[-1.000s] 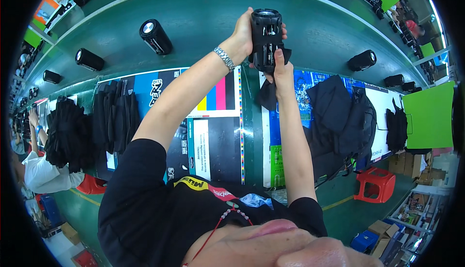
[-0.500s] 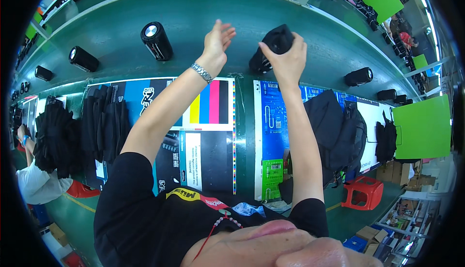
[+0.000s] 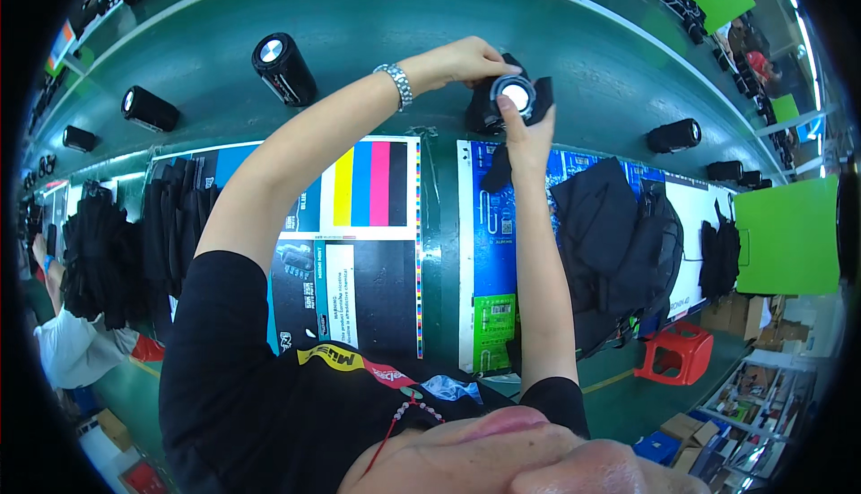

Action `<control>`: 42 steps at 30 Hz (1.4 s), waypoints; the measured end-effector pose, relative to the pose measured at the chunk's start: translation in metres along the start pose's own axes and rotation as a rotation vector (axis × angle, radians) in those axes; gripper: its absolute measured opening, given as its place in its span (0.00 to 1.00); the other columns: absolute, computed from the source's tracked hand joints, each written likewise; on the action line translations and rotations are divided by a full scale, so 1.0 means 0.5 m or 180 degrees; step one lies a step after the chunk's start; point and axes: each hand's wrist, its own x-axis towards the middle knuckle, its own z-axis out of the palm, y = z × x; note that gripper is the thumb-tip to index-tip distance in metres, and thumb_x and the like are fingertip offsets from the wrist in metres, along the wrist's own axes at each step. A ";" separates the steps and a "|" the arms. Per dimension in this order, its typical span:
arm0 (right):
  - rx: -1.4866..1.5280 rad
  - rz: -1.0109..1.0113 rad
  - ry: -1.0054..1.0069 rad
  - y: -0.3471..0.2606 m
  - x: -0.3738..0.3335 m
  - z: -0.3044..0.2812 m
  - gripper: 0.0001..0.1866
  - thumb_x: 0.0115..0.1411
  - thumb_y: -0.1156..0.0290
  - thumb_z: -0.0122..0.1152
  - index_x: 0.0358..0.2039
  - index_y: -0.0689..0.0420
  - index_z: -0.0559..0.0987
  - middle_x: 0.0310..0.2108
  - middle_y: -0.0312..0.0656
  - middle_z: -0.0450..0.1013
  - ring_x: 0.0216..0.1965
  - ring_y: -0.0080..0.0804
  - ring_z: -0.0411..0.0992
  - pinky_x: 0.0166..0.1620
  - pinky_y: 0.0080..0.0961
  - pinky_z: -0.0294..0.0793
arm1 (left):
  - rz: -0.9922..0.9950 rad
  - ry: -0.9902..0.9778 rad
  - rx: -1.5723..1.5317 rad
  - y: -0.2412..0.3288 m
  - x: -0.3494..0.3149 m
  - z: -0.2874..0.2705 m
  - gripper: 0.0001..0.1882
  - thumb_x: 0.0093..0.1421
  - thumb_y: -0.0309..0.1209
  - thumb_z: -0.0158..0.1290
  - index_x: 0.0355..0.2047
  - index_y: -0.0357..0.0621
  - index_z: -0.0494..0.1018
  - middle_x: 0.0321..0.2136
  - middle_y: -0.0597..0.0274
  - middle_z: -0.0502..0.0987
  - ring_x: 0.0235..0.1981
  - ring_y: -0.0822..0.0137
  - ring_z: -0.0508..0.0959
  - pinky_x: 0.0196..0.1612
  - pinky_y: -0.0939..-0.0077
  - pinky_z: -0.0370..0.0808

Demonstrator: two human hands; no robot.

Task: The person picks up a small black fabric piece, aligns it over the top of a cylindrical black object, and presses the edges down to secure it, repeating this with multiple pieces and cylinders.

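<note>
A black cylindrical speaker (image 3: 516,97) with a bright silver end tilts toward me over the green work surface. Black cloth (image 3: 485,116), which looks like a pouch, lies around its sides, with a dark flap hanging below. My right hand (image 3: 532,138) grips the speaker and cloth from the near right, thumb by the silver end. Reaching across from the left, my left hand (image 3: 475,58) pinches the cloth at the far edge; its fingertips are partly hidden. How far the cloth covers the speaker cannot be made out.
More speakers lie along the green bench (image 3: 377,23), the nearest a black speaker (image 3: 284,70) at left and another speaker (image 3: 674,136) at right. Black pouches (image 3: 99,247) pile at left, black fabric (image 3: 605,225) at right. A red stool (image 3: 674,353) stands right; a co-worker's sleeve (image 3: 76,346) shows left.
My left hand has moved right, from open in the air to the cloth. The speaker has tilted, bringing its silver end into sight. My right hand has shifted slightly down.
</note>
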 end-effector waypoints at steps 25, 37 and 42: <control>-0.0636 0.0777 -0.0194 -0.001 0.133 -0.196 0.10 0.53 0.72 0.60 0.36 0.63 0.79 0.33 0.43 0.78 0.36 0.30 0.77 0.39 0.24 0.72 | 0.1159 0.2160 -0.1274 0.070 -0.035 0.047 0.20 0.61 0.47 0.52 0.36 0.40 0.77 0.31 0.60 0.78 0.25 0.72 0.73 0.29 0.80 0.68; 0.1179 0.0521 0.0560 0.127 0.196 -0.071 0.13 0.56 0.66 0.63 0.31 0.66 0.78 0.26 0.39 0.75 0.28 0.24 0.72 0.34 0.21 0.70 | 0.1244 0.1403 -0.2939 -0.029 0.085 0.227 0.21 0.66 0.45 0.43 0.35 0.38 0.75 0.31 0.62 0.78 0.35 0.71 0.76 0.44 0.78 0.71; 0.0487 0.0563 0.0941 0.168 0.199 -0.066 0.14 0.51 0.69 0.64 0.31 0.69 0.78 0.27 0.37 0.75 0.28 0.23 0.69 0.34 0.25 0.69 | 0.0755 0.2292 -0.3097 -0.086 0.143 0.227 0.27 0.66 0.43 0.35 0.24 0.34 0.75 0.21 0.60 0.77 0.24 0.69 0.72 0.35 0.73 0.69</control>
